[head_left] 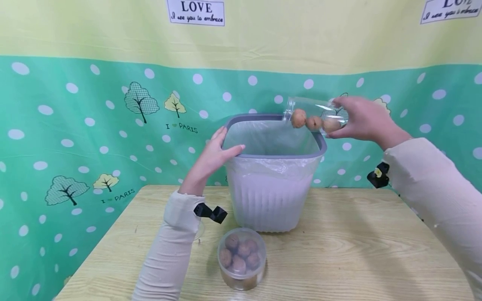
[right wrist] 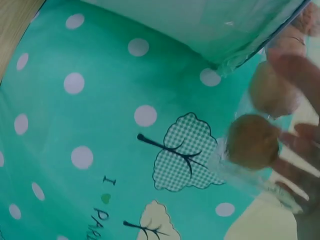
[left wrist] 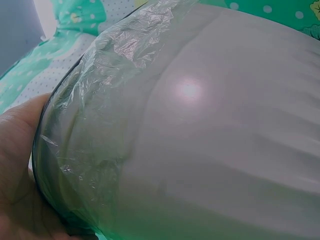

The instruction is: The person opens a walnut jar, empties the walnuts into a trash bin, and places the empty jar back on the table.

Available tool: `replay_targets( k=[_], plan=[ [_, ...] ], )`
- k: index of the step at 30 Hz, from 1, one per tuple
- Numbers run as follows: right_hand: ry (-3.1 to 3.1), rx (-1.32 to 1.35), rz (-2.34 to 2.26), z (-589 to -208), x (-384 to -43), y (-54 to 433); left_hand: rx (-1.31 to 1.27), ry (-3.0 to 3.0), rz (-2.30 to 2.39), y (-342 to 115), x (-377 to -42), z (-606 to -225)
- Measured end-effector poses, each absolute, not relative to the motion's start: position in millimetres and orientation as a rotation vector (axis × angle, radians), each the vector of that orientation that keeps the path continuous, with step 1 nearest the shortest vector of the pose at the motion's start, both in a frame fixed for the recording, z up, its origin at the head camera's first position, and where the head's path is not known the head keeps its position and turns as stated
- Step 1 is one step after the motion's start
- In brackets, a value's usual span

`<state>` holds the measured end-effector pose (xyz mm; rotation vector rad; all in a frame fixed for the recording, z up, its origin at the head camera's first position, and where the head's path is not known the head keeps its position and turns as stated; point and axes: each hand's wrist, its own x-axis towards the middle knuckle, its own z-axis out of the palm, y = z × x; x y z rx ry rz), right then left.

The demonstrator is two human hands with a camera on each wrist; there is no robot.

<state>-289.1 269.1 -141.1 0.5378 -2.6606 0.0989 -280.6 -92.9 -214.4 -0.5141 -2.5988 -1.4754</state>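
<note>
My right hand (head_left: 363, 119) grips a clear plastic jar (head_left: 312, 104) near its base, tilted almost flat. Its open mouth lies over the right rim of a trash can (head_left: 271, 192), pointing left. Several walnuts (head_left: 298, 118) lie in a row inside the jar; in the right wrist view, walnuts (right wrist: 252, 141) show close to the fingers. The trash can is whitish with a grey rim and a clear bag liner (left wrist: 100, 100) folded over its edge. My left hand (head_left: 212, 154) holds the can's left rim, thumb over the front edge and fingers along the side.
A round clear container (head_left: 242, 259) with several walnuts stands in front of the can on the wooden table (head_left: 339, 251). Partly behind the left sleeve lies a small clear round item (head_left: 199, 230). A green and yellow patterned cloth (head_left: 94, 96) hangs behind the table.
</note>
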Motion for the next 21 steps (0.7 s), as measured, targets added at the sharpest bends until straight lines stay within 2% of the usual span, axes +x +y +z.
replay_targets(
  k=[21],
  plan=[
    [-2.543, 0.55, -0.215, -137.8, -286.7, 261.1, -0.519, -2.589, -1.496, -93.7, -280.9, -214.7]
  ],
)
